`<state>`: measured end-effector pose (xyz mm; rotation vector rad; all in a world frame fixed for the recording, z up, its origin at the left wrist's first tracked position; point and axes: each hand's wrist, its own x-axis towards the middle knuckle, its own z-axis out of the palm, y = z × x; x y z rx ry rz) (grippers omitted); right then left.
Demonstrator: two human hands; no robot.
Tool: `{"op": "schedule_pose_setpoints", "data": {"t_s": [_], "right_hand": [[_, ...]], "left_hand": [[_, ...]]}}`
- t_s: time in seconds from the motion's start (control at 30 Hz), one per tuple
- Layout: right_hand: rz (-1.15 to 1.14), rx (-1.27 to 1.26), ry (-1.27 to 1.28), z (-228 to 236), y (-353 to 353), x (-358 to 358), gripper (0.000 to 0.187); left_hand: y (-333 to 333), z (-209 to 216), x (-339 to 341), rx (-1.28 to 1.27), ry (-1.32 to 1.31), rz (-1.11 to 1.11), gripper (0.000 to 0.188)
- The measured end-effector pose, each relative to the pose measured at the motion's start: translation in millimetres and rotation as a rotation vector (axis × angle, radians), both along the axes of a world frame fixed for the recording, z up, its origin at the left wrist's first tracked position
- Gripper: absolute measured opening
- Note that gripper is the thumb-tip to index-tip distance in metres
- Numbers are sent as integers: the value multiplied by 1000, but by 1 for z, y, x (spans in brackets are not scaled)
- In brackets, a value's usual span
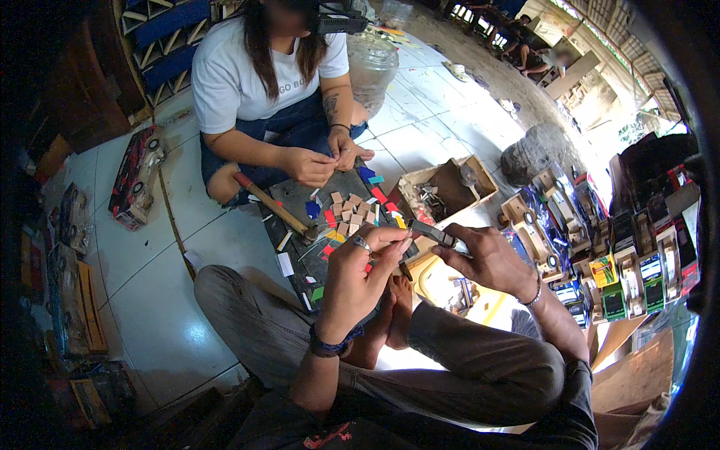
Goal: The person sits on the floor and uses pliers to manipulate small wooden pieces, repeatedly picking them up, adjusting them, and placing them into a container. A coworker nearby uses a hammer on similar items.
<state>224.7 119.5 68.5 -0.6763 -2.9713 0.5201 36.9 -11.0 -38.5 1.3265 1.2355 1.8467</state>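
Observation:
My left hand (pixel 367 274) is raised over the dark work board (pixel 307 259). Its thumb and forefinger are pinched together on something too small to make out. Close to those fingertips is the dark tip of a grey, metallic hand tool (pixel 441 235), perhaps a cutter. My right hand (pixel 491 259) is closed around this tool. Several small tan wooden blocks (pixel 352 212) lie on the board beyond my left hand, among red, blue and yellow scraps. A hammer (pixel 274 205) with a wooden handle rests across the board's left side.
Opposite me a person in a white shirt (pixel 255 82) holds something small in both hands. An open wooden box (pixel 450 191) with small parts stands right of the board. Several wooden toy trucks (pixel 630 277) crowd the right side. Another toy vehicle (pixel 137 176) sits at left on the tiles.

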Motion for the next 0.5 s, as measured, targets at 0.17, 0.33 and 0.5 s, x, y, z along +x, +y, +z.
{"op": "schedule_pose_setpoints", "data": {"t_s": [0.17, 0.33, 0.5], "right_hand": [[19, -216, -126, 5, 2, 3, 43], [-76, -677, -131, 0, -7, 2, 37], [-69, -640, -171, 3, -8, -1, 40]], "left_hand": [[-2, 1, -2, -24, -57, 53, 11], [-8, 7, -8, 1, 7, 2, 9], [-8, 13, -12, 35, 47, -6, 10]]}}
